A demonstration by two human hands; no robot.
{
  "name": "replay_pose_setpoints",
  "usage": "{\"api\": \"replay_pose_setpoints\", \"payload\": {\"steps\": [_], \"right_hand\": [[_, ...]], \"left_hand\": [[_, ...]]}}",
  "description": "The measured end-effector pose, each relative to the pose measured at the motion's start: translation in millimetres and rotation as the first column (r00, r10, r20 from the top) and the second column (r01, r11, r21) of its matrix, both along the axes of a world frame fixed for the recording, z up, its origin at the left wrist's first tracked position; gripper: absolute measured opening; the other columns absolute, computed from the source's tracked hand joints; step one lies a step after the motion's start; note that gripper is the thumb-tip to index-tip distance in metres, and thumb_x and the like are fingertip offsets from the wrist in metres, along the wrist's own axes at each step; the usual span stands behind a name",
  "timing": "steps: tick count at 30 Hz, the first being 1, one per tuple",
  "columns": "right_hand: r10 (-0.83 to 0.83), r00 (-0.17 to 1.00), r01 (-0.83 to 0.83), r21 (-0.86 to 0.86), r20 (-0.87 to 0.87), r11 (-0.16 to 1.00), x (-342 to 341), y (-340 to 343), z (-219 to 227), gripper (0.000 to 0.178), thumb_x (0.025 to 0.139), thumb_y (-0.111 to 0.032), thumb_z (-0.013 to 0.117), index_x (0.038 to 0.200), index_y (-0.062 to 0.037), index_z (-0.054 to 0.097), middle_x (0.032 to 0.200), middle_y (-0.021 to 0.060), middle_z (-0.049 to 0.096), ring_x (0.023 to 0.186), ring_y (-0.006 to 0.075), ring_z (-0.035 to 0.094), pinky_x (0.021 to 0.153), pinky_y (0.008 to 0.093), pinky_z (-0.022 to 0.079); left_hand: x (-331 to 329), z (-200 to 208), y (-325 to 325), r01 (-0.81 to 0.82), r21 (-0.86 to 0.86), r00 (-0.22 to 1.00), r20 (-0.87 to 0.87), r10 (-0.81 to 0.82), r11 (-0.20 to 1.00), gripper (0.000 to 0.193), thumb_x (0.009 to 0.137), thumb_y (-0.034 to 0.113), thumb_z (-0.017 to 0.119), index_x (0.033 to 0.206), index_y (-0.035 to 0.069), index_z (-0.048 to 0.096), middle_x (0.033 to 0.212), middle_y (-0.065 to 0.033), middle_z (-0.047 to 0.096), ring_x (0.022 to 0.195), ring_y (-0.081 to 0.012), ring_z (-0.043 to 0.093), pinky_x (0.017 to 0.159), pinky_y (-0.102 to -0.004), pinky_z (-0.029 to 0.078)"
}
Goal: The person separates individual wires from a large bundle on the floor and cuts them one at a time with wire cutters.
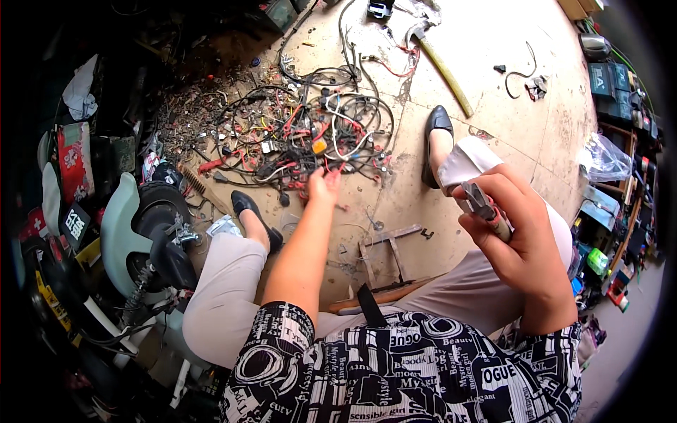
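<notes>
My left hand reaches down to the near edge of a tangled heap of wires, close to a red wire. Its fingertips are lost among the cables, so whether they pinch a wire cannot be made out. Raised over my right knee, my right hand is closed round a pair of pliers with metal jaws and reddish handles. The heap mixes black, red and white cables with connectors and an orange-yellow piece.
Small scraps spread left of the heap. A hammer with a yellowish handle lies beyond my right foot. A wheel with a pale green fender stands at left. Tool cases and a clear plastic bag line the right.
</notes>
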State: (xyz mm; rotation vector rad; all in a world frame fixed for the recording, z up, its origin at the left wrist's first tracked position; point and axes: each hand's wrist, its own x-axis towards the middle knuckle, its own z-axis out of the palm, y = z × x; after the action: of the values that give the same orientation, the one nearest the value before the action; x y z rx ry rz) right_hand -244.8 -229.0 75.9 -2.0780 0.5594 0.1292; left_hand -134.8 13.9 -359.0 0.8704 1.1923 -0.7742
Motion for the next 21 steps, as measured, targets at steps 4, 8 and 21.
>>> {"api": "replay_pose_setpoints", "payload": {"steps": [4, 8, 21], "right_hand": [[0.012, 1.0, -0.012, 0.008, -0.001, 1.0, -2, 1, 2, 0.024, 0.074, 0.0, 0.065, 0.096, -0.0025, 0.057, 0.082, 0.0099, 0.049, 0.073, 0.0257, 0.052, 0.065, 0.032, 0.043], [0.0, 1.0, 0.001, 0.025, -0.008, 1.0, -7, -1, 2, 0.025, 0.073, 0.001, 0.065, 0.097, -0.0026, 0.057, 0.083, 0.0102, 0.049, 0.074, 0.0259, 0.052, 0.066, 0.0322, 0.043], [-0.034, 0.997, 0.046, 0.196, -0.063, 0.979, -6, -1, 9, 0.024, 0.08, -0.005, 0.066, 0.102, -0.0019, 0.058, 0.08, 0.0075, 0.049, 0.075, 0.0205, 0.052, 0.068, 0.0307, 0.042]], "left_hand": [[55, 17, -5, 0.139, 0.012, 0.974, 0.177, -0.138, 0.99, 0.035, 0.093, 0.016, 0.051, 0.122, -0.002, 0.042, 0.119, -0.0186, 0.05, 0.108, -0.0278, 0.053, 0.1, -0.0397, 0.042], [92, 48, -6, 0.331, 0.098, 0.858, 0.383, -0.342, 0.939, 0.033, 0.094, 0.011, 0.051, 0.123, 0.0, 0.041, 0.125, -0.0145, 0.048, 0.119, -0.0256, 0.05, 0.101, -0.0493, 0.039], [167, 62, 9, 0.525, 0.85, -0.078, 0.001, -0.997, -0.041, 0.019, 0.089, 0.023, 0.05, 0.096, 0.007, 0.057, 0.09, -0.0107, 0.068, 0.073, -0.027, 0.066, 0.064, -0.0414, 0.051]]}}
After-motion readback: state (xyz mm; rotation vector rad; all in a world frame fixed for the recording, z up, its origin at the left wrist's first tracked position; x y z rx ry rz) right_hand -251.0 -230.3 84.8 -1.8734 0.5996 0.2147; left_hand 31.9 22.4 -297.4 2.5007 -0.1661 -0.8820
